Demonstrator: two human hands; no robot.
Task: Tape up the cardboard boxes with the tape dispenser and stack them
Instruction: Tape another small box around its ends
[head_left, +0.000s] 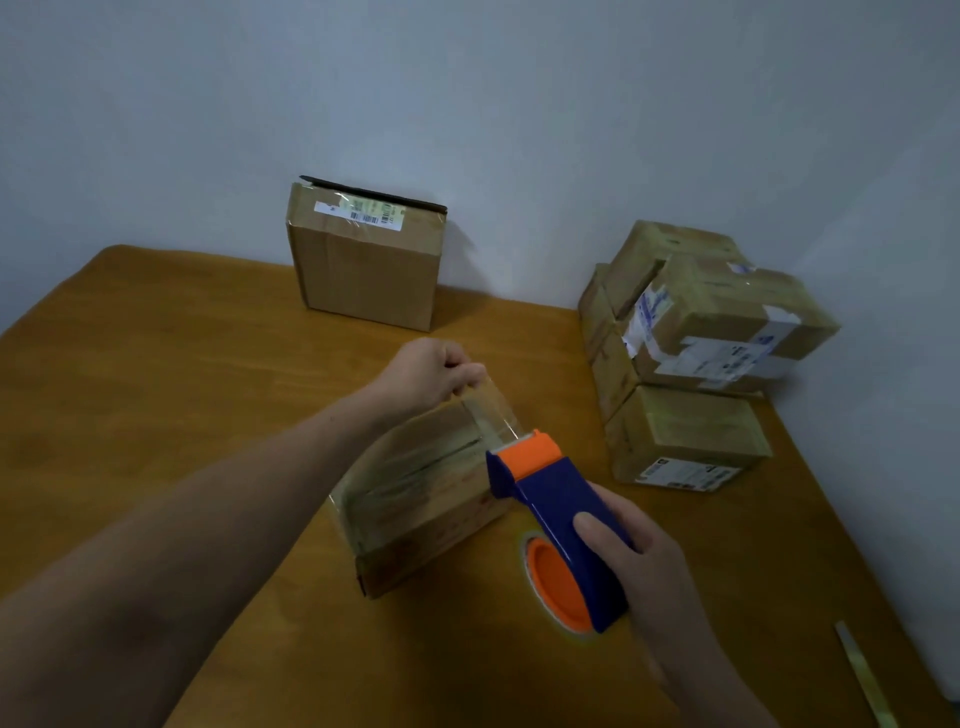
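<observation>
A small flat cardboard box (415, 499) lies on the wooden table (156, 374) in front of me, its top streaked with clear tape. My right hand (639, 566) grips the blue and orange tape dispenser (556, 514) just right of the box, its orange nose over the box's far right corner. A strip of clear tape (493, 410) runs from the dispenser's nose up to my left hand (436, 371), which pinches the tape's free end above the box's far edge.
A taller cardboard box (363, 265) with a barcode label stands at the back against the wall. A stack of several taped boxes (691, 353) sits at the right. A loose strip (857, 670) lies near the table's right front edge.
</observation>
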